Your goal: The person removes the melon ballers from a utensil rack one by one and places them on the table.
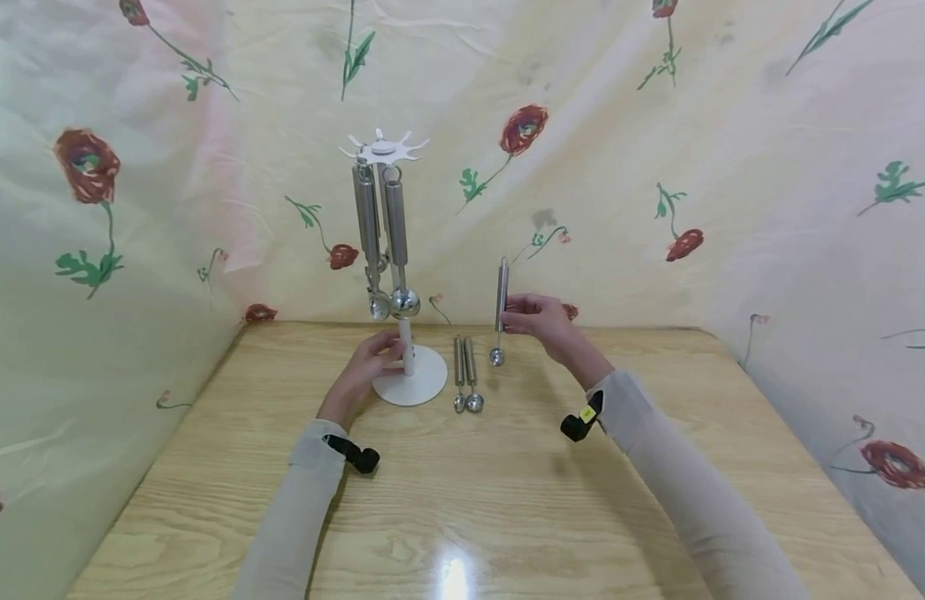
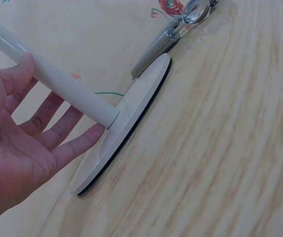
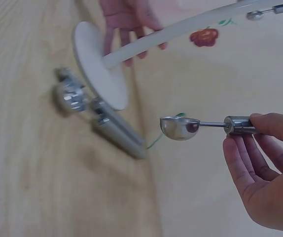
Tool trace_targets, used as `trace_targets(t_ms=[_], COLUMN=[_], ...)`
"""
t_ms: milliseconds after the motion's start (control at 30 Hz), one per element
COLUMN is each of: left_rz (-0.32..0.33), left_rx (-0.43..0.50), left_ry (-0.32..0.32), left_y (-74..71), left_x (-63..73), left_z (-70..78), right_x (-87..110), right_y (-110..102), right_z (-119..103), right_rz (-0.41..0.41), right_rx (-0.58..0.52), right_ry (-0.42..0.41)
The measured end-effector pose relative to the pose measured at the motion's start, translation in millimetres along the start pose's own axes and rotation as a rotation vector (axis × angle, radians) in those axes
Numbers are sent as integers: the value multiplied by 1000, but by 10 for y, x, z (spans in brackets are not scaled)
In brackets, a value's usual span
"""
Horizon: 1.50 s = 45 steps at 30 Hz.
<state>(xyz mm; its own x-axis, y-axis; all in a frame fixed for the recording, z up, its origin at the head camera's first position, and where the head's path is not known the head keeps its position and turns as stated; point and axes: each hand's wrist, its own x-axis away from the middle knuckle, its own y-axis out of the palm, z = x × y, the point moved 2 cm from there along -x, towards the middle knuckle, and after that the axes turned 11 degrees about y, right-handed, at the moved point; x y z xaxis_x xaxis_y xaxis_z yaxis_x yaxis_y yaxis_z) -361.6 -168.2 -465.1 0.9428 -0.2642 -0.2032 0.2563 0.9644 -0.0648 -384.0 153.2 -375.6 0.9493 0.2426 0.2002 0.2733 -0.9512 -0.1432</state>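
Observation:
My left hand [image 1: 372,357] is at the white pole [image 2: 67,86] of a utensil stand, its thumb on one side and fingers on the other. The stand's round base [image 1: 425,379] rests on the table. My right hand [image 1: 536,318] holds a metal scoop [image 3: 181,129] by its thick handle, thumb against fingers. The scoop is upright in the air, bowl downward, right of the stand. Between stand and right hand, two more metal scoops [image 1: 472,392] lie side by side on the table. Several metal utensils [image 1: 397,225] hang from the stand's white hooked top [image 1: 383,150].
The wooden table [image 1: 462,492] meets a flower-patterned cloth [image 1: 612,167] at the back, which also rises along both sides. Each wrist wears a strap with a small black camera [image 1: 578,427]. The hanging utensils sit above my left hand.

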Motion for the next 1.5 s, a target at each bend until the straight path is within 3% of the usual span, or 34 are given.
trace_targets(t_ms=[333, 633, 1033, 1267, 1500], left_rz=[0, 2, 1, -3, 5], left_rx=[12, 1, 16, 20, 21], left_ry=[18, 17, -17, -9, -15], left_y=[-8, -8, -11, -15, -11], left_x=[5, 9, -10, -4, -3], left_z=[13, -1, 14, 13, 7], right_x=[-72, -115, -179, -216, -193], right_y=[119, 202, 275, 310, 387], right_z=[412, 656, 784, 852, 815], right_rz=[-62, -91, -30, -2, 82], right_rx=[59, 15, 53, 3, 29], right_ry=[60, 72, 157, 196, 243])
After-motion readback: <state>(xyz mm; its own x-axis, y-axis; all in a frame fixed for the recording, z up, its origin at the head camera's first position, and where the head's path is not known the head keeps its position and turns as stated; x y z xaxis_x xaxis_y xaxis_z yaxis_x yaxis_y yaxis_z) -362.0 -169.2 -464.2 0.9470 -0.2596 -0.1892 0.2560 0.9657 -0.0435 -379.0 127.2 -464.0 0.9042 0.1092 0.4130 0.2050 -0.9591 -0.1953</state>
